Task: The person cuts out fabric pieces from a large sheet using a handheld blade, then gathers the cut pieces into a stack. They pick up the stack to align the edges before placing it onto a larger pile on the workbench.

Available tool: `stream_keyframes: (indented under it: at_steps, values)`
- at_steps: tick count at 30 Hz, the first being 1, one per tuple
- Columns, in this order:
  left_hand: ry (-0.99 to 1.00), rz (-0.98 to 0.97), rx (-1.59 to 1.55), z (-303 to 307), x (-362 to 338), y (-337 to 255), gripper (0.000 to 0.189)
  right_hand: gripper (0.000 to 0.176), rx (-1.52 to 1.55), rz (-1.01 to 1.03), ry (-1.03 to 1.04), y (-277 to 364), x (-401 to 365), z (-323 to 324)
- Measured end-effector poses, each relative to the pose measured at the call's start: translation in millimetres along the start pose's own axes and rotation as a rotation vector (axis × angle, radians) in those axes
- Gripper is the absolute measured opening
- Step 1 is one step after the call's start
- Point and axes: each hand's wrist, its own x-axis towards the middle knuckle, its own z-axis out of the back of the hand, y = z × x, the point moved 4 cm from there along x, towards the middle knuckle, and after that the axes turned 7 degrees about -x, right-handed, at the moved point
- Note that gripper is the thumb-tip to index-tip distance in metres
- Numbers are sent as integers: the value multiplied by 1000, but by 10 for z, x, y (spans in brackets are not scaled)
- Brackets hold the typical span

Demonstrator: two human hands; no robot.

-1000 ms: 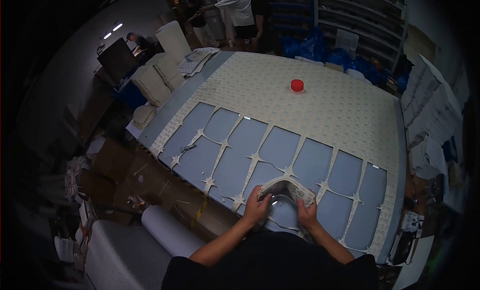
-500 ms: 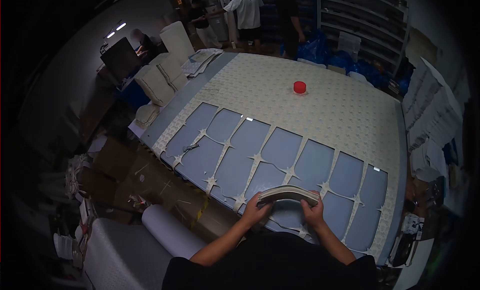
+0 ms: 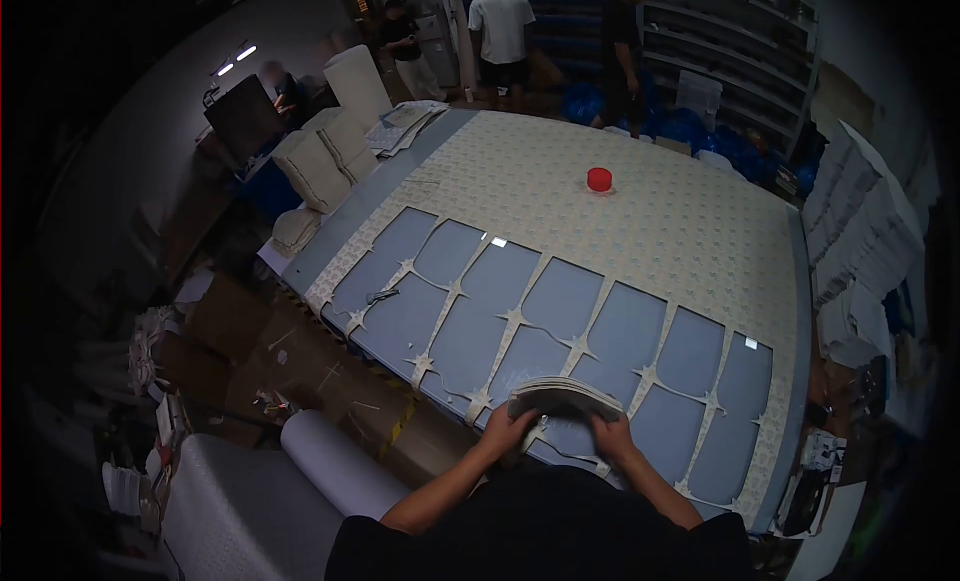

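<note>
A curved stack of cut fabric pieces [image 3: 567, 393] is held over the front edge of the large table. My left hand [image 3: 508, 428] grips its left end, and my right hand [image 3: 611, 436] grips its right end. The stack is bent into an arch, with its layered edges facing away from me. Beneath and beyond it lies patterned cream fabric [image 3: 540, 161] with rows of cut-out openings that show the blue-grey tabletop [image 3: 625, 326]. Small scissors [image 3: 381, 296] rest in an opening at the left.
A red round object [image 3: 599, 180] sits on the fabric. Folded padding [image 3: 315, 166] stands at the left edge, a pale roll [image 3: 345, 466] lies at the lower left, and white stacks [image 3: 862, 216] rise at the right. Several people are beyond the table.
The stack has moved slightly left and is bent more, its dark underside showing more. My right hand has shifted left. Behind the table, a person in dark clothes has moved right.
</note>
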Motion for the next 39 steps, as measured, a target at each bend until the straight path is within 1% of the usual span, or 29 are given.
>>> stream_keyframes:
  at_steps: [2, 3, 5, 7, 9, 11, 12, 13, 14, 15, 16, 17, 18, 19, 20, 21, 22, 23, 24, 25, 29, 30, 32, 36, 39]
  values:
    - [-23, -24, -3, 16, -6, -39, 30, 23, 41, 25, -96, -50, -7, 7]
    - [-8, -6, -20, 34, -51, -35, 30, 23, 44, 13, -90, -101, -79, 2]
    - [2, 3, -37, 82, -32, -59, 30, 27, 90, 86, -60, 66, -61, 67]
    - [62, -58, -11, 113, -75, -87, 27, 29, 102, 91, -48, 169, -77, 82]
    - [54, -11, -21, 185, -174, -77, 28, 31, 120, 95, -31, 236, -130, 104]
    - [45, 36, -25, 241, -272, -160, 28, 31, 192, -63, 97, 248, -180, 86]
    - [18, 39, -100, 263, -347, -216, 27, 31, 199, -65, 108, 299, -190, 96]
    - [-8, 42, -175, 283, -411, -297, 25, 32, 281, -99, 167, 372, -190, 88]
    - [-14, 50, -169, 299, -483, -342, 25, 32, 362, -134, 226, 400, -187, 62]
    - [-44, 110, -255, 323, -581, -349, 26, 32, 371, -140, 235, 377, -168, 36]
    - [-74, 167, -340, 358, -672, -351, 26, 36, 442, -172, 343, 339, -140, -38]
    - [-78, 173, -333, 401, -762, -360, 26, 41, 511, -203, 448, 299, -113, -112]
    - [-149, 240, -360, 470, -870, -328, 26, 41, 518, -208, 447, 255, -87, -179]
    - [-213, 307, -391, 523, -966, -295, 27, 41, 453, -189, 570, 234, -101, -306]
    - [-207, 313, -396, 540, -1054, -312, 27, 42, 382, -172, 693, 255, -122, -403]
    - [-298, 311, -371, 604, -1144, -334, 28, 42, 377, -177, 688, 286, -100, -469]
    - [-392, 309, -346, 663, -1242, -336, 29, 42, 359, -183, 806, 352, -126, -594]
    - [-389, 313, -354, 688, -1337, -322, 29, 42, 342, -191, 926, 400, -173, -703]
    - [-440, 323, -354, 746, -1431, -299, 28, 42, 336, -196, 923, 370, -192, -801]
    - [-489, 330, -354, 800, -1512, -259, 27, 41, 272, -153, 920, 300, -213, -929]
    - [-527, 334, -371, 1087, -1716, -30, 29, 41, 71, -29, 897, 529, -180, -1238]
    - [-519, 349, -363, 1194, -1737, 30, 30, 41, 60, -25, 887, 615, -191, -1308]
    - [-507, 348, -368, 1438, -1689, 87, 31, 41, 108, -90, 874, 746, -196, -1478]
    - [-484, 363, -376, 2037, -1705, 218, 32, 40, 148, -94, 874, 839, -162, -1993]
    - [-494, 338, -438, 2467, -1778, 363, 31, 39, 148, -77, 926, 1122, -61, -2409]
